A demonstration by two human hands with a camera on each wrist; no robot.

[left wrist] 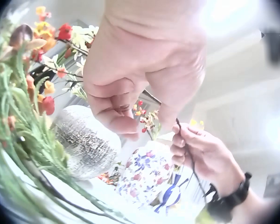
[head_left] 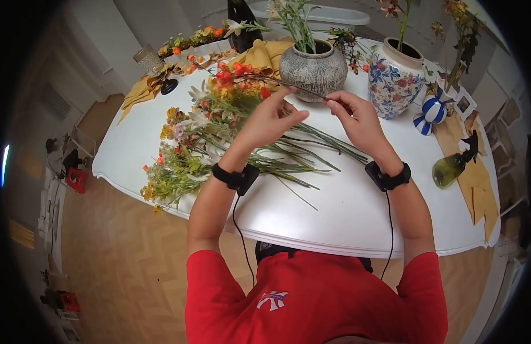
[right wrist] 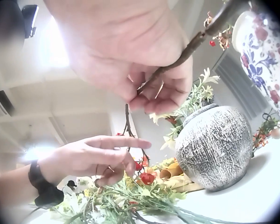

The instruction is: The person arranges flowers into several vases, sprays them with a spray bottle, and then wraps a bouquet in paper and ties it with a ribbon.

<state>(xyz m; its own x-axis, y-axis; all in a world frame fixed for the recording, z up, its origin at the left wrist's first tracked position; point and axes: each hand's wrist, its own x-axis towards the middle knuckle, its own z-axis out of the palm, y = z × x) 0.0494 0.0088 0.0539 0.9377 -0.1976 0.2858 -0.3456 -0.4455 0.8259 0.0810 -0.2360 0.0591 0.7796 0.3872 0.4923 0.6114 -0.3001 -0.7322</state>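
Note:
My right hand (head_left: pixel 357 120) pinches a thin brown flower stem (right wrist: pixel 189 50) between thumb and fingers, over the table. The stem runs left to a head of red-orange blossoms (head_left: pixel 242 70). Beside the stem is my left hand (head_left: pixel 269 121), its thumb held apart and its fingers loosely bent, not gripped round it; in the right wrist view the left hand (right wrist: pixel 95 158) overlaps the twig's lower branches. Below the hands lies a spread of cut flowers (head_left: pixel 191 135) with long green stems (head_left: pixel 303 163) pointing right. Just beyond stands a rough grey round vase (head_left: pixel 314 71) holding white lilies and greenery.
A blue-and-red floral vase (head_left: pixel 396 80) stands at the right, with a blue-and-white striped ornament (head_left: pixel 434 108) beside it. A green spray bottle (head_left: pixel 449 171) rests near a mustard cloth (head_left: pixel 477 195) on the white table (head_left: pixel 334 218). A dark vase (head_left: pixel 242 28) stands at the back.

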